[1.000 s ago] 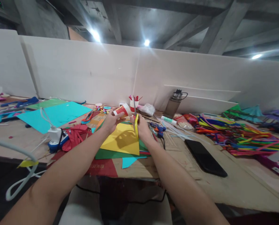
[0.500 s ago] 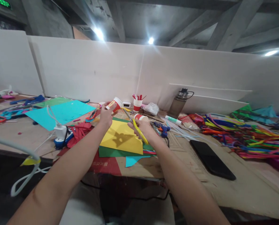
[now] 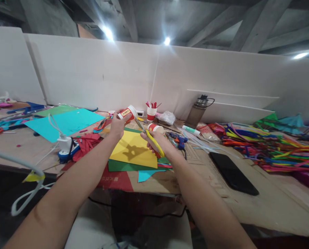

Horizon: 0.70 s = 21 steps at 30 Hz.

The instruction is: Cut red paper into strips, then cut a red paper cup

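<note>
A red and white paper cup (image 3: 127, 113) is tilted in my left hand (image 3: 117, 125), its rim turned to the right. My right hand (image 3: 154, 141) is closed on yellow-handled scissors (image 3: 158, 148), whose blades point up and left and reach the cup's rim. Beneath both hands lies a yellow sheet (image 3: 133, 150) on top of a green sheet (image 3: 123, 166). A second red and white cup (image 3: 155, 128) lies on its side just behind my right hand. Farther back, a cup with red pens (image 3: 151, 113) stands upright.
A blue glue gun (image 3: 180, 141), a black phone (image 3: 232, 173) and a grey bottle (image 3: 196, 112) are on the right, with many coloured pipe cleaners (image 3: 276, 147) beyond. Cyan sheet (image 3: 66, 122) and white charger (image 3: 64, 142) lie left. A white cable hangs at the left edge.
The scissors in my right hand have turned slightly, and the cup in my left hand has tilted a little. The whole view has shifted slightly.
</note>
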Available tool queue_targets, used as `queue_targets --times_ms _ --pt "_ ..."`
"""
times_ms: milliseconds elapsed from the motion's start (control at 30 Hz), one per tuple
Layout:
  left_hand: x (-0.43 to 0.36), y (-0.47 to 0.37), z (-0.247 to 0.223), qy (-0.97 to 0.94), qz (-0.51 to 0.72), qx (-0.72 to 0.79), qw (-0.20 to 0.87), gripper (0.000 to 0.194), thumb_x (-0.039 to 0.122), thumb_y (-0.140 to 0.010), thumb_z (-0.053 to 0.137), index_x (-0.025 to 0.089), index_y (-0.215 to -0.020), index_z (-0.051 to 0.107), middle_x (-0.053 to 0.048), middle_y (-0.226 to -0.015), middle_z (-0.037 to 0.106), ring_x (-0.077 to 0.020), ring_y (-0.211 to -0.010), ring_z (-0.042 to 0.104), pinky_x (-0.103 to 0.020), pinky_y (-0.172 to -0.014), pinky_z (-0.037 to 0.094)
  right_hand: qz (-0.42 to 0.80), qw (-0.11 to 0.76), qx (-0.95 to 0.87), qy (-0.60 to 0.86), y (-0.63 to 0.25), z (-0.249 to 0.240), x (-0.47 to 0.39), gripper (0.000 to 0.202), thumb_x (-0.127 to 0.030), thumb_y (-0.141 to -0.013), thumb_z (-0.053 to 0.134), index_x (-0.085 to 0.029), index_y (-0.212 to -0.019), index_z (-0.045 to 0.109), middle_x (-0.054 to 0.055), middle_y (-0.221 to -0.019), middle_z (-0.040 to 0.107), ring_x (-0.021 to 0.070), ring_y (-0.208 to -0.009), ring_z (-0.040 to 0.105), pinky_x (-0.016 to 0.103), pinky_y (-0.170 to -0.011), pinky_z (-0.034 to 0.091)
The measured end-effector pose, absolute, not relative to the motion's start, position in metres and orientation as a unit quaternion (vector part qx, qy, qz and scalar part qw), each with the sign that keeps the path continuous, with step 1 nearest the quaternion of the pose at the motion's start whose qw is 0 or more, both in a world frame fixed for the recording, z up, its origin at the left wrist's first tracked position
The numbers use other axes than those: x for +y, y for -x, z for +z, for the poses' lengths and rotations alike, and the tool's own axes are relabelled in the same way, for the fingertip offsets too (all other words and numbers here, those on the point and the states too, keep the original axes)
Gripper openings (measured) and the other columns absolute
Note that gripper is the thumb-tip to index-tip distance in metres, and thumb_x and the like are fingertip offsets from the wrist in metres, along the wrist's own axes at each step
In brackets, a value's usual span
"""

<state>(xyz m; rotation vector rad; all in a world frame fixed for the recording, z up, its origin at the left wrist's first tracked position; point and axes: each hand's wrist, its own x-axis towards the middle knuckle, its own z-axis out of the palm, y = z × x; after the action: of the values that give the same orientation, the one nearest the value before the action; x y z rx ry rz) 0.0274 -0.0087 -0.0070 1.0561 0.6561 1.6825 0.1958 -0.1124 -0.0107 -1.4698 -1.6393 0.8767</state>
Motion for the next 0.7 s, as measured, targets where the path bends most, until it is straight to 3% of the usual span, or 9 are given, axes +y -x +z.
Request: queue_targets --times_ms 333,700 --pt "-0.0062 -0.0273 -0.0075 -0.431 0.690 0.272 0.514 0.047 0.021 -0.058 0.081 0.024 -0.096 0.054 -0.002 -0.095 0.060 -0.0160 -0.081 0.062 -0.038 -0.076 0.054 0.347 0.366 -0.642 0.578 -0.1958 -0.0077 -0.1153 0.049 -0.063 -0.075 0.065 -0.019 -0.095 0.066 0.001 -0.053 0.059 0.0110 -0.038 0.052 0.020 -0.033 0.041" --pt "-0.0021 -0.0267 -0.0113 -0.429 0.693 0.260 0.517 0.046 0.024 -0.058 0.083 0.023 -0.096 0.057 -0.001 -0.091 0.062 -0.0134 -0.074 0.063 -0.035 -0.072 0.057 0.338 0.328 -0.655 0.590 -0.1974 -0.0088 -0.1128 0.057 -0.071 -0.076 0.058 -0.020 -0.101 0.062 0.001 -0.061 0.057 0.0106 -0.044 0.054 0.020 -0.036 0.046"
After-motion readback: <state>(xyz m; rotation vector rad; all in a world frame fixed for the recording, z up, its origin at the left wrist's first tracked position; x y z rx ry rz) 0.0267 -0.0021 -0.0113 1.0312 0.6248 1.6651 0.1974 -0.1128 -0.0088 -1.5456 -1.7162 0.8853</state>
